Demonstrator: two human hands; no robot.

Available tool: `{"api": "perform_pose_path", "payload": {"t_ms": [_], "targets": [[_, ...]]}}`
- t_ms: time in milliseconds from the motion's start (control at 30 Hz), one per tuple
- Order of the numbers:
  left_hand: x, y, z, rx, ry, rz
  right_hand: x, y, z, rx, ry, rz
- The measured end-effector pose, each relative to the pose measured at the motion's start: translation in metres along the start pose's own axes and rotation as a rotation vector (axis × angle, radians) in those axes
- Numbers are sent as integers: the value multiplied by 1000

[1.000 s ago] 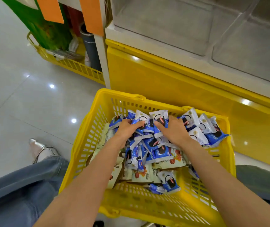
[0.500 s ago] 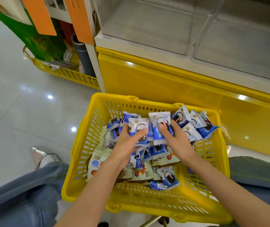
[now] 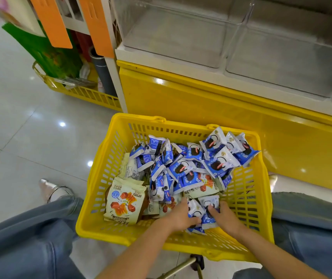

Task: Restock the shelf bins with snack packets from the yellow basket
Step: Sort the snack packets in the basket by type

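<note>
Now | yellow basket (image 3: pixel 100 178) slatted | snack packets (image 3: pixel 183 172) blue-white, some cream

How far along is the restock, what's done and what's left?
Done: nothing visible; both clear bins in view look empty. In hand: the left hand and right hand grip a bunch of blue packets at the near side of the basket. Left: binning these, then the remaining heap, blue and cream packets.
</note>
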State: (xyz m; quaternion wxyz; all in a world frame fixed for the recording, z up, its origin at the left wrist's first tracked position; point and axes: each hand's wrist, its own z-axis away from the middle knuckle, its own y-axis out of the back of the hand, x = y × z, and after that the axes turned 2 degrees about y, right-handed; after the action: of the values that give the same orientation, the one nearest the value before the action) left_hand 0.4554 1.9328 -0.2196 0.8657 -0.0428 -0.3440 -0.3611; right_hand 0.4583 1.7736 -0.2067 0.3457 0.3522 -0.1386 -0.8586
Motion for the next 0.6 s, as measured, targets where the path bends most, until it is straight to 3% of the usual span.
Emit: {"api": "perform_pose_path", "payload": {"t_ms": [100,167,300,367,500,600], "targets": [[5,4,-3,71,-15,-171,-4,13,2,43,33,262],[9,17,-1,224,-104,-180,-17,24,7,153,189,438],[19,61,-5,629,-290,-56,-59,51,0,536,546,379],[26,77,-18,610,-277,-9,-72,68,-15,612,544,426],[32,81,-40,395,-146,-69,-77,87,-38,541,379,586],[30,79,-49,444,-120,-201,-77,93,-48,540,325,696]]}}
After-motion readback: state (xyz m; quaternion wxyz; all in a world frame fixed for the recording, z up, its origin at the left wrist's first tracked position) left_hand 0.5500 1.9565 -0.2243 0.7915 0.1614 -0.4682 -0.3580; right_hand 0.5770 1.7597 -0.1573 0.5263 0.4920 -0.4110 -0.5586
